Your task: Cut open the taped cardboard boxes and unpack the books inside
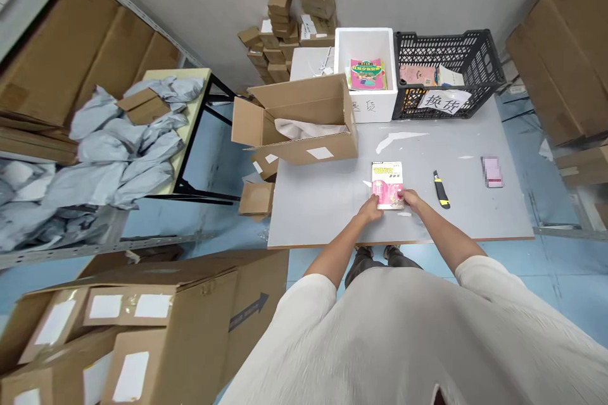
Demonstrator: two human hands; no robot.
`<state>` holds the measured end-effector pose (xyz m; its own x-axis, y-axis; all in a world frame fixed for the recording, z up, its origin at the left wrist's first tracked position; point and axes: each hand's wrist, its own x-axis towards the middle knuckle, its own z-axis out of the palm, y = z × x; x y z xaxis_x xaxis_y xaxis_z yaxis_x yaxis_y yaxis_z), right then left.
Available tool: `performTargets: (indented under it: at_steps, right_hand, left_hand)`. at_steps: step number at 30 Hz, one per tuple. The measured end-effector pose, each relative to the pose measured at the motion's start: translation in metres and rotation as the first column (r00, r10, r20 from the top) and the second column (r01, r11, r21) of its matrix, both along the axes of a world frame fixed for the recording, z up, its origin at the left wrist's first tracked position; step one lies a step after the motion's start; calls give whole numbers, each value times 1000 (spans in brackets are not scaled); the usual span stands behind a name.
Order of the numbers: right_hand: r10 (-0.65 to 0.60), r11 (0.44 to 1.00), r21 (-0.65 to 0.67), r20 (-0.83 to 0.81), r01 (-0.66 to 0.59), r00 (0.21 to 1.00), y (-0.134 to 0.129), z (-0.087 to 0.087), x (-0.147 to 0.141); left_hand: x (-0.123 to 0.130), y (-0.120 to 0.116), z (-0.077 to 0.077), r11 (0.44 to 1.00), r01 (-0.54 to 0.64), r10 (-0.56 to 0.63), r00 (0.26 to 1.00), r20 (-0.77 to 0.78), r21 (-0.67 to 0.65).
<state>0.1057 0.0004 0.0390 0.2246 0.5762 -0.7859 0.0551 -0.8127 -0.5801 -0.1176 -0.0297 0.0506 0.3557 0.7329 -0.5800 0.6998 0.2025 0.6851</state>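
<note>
A pink and white book (387, 182) lies face up near the front edge of the grey table (323, 202). My left hand (370, 208) grips its lower left corner, and my right hand (410, 198) holds its right edge. To the right of the book is a yellow and black utility knife (441, 190). Farther right lies a small pinkish item (493, 172), partly blurred. At the table's back left stands an open cardboard box (304, 150) with pale wrapping inside.
A white foam box (370, 104) and a black crate (449, 50), both holding books, stand at the table's back. Grey parcels (109, 145) cover a side table at left. A large carton (204, 316) of boxes is at lower left.
</note>
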Motion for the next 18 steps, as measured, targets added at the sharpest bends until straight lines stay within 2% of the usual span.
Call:
performTargets:
  at_steps: [5,12,15,18]
  right_hand:
    - [-20,999,-27,-34,19,999,4,0,-3]
    - [-48,999,-6,-31,47,998,4,9,-8]
    - [-52,998,35,-17,53,999,2,17,-13]
    - [-7,993,122,4,6,1000,4,30,-19]
  left_hand:
    - [0,-3,1,997,-73,72,997,33,30]
    - [-1,-1,4,998,-57,57,998,35,-11]
    - [-1,3,6,987,-154,157,984,88,-37]
    - [1,14,12,957,-284,291,944,159,-66]
